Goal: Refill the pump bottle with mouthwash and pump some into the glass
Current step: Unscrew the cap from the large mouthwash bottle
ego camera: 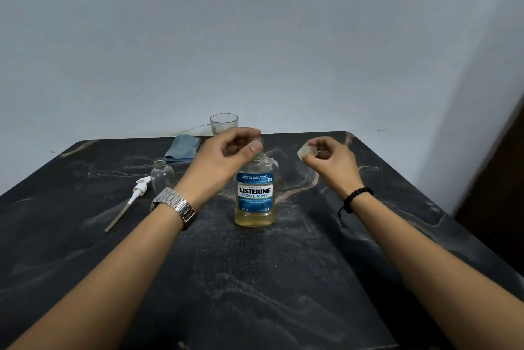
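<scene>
Left hand [226, 157] at the neck of the clear plastic mouthwash bottle [256, 193], right hand [329, 158] holding its pale clear cap [304, 152] off to the side.

The left thumb and fingers curl narrowly round the bottle's neck. The right fingertips pinch the cap above the black marble-patterned table [283, 278]. The bottle stands upright mid-table, yellowish liquid low inside, and its blue label reads "LISTERINE COOL MINT" and "250 ml". To the left stands the small clear pump bottle [162, 175], mouth uncovered, with its white pump head [140, 186] and tube lying just beside it. The clear drinking glass [223, 123] sits at the far edge, near a folded blue cloth [182, 148].
</scene>
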